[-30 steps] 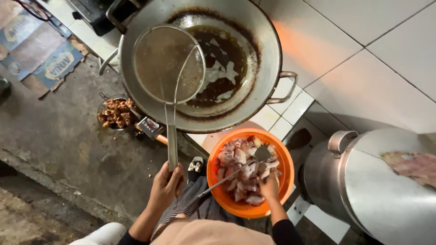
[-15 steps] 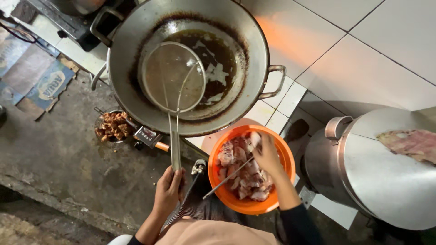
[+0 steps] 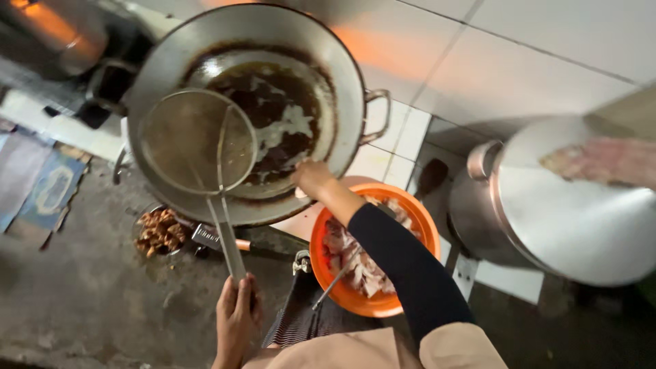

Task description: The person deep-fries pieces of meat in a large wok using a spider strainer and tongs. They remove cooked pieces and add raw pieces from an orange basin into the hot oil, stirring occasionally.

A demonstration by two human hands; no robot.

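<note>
A big metal wok [image 3: 342, 75] with dark oil stands at the top centre. My left hand [image 3: 236, 314] grips the handle of a round wire skimmer [image 3: 198, 140] whose mesh hovers over the wok's left side. My right hand [image 3: 313, 176], in a dark sleeve, reaches over the wok's near rim with the fingers closed; whether it holds a piece I cannot tell. Below it sits an orange bowl [image 3: 424, 225] of raw pale meat pieces [image 3: 359, 270] with a metal spoon [image 3: 335, 280] lying in it.
A large lidded metal pot [image 3: 567, 205] stands at the right, with a piece of meat [image 3: 601, 160] on its lid. A small dish of fried brown pieces [image 3: 158, 232] sits left of the skimmer handle. White tiles lie behind; dark concrete floor at left.
My right hand has left the orange bowl and moved up to the wok's near rim. The skimmer stays over the wok. The view has shifted.
</note>
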